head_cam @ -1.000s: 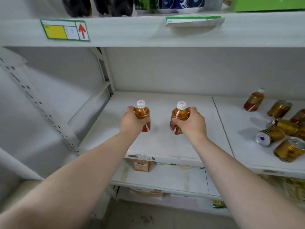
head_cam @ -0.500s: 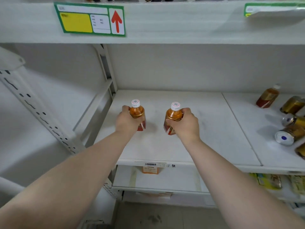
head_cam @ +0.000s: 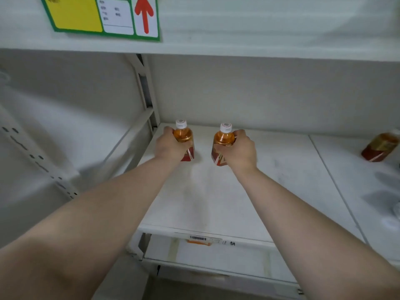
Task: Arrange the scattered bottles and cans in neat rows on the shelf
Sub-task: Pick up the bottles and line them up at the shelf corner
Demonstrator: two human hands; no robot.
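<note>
Two small amber tea bottles with white caps and red labels stand upright near the back left of the white shelf (head_cam: 216, 202). My left hand (head_cam: 167, 146) is wrapped around the left bottle (head_cam: 183, 135), close to the rear corner post. My right hand (head_cam: 241, 149) grips the right bottle (head_cam: 224, 138), about a hand's width to the right. I cannot tell whether their bases touch the shelf. A third tea bottle (head_cam: 381, 147) lies tilted on the adjoining shelf panel at the right edge.
The upper shelf's front edge carries a green-framed price tag (head_cam: 104, 16) with a red arrow. A slotted upright (head_cam: 34, 156) and a corner post (head_cam: 145, 89) bound the left side. A lower shelf (head_cam: 216, 258) shows beneath, with a barcode strip (head_cam: 198, 238) on the shelf lip.
Both hands have carried their bottles deeper and leftward towards the back left corner. The view has moved in closer and left, so the gold cans at the right have left the frame.
</note>
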